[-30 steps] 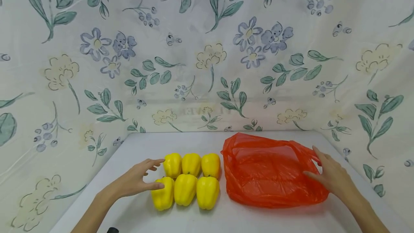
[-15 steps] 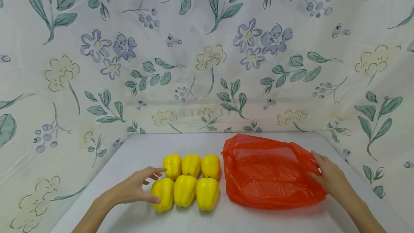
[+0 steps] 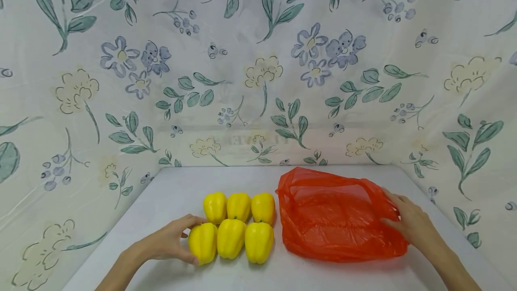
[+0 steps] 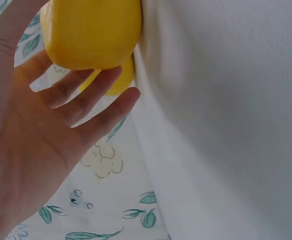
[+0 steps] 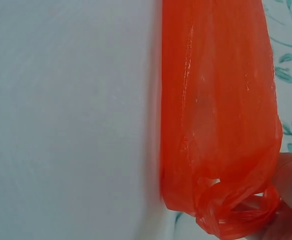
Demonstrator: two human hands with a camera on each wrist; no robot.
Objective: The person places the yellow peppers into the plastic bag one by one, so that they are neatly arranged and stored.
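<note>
Floral sheeting (image 3: 230, 120) hangs behind our white tabletop (image 3: 299, 277). Work looks barely begun: all six yellow peppers (image 3: 231, 238) sit in two rows of three, just left of a red plastic bag (image 3: 339, 219) and outside it. Of our hands, the half-curled left hand (image 3: 167, 239) holds the front-left pepper (image 3: 203, 242) between thumb and fingers; the right hand (image 3: 412, 219) pinches the bag's right end, well apart from the peppers.

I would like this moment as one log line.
left hand: around near-left yellow pepper; right hand: holds red bag, right side; other peppers: five, on table
</note>
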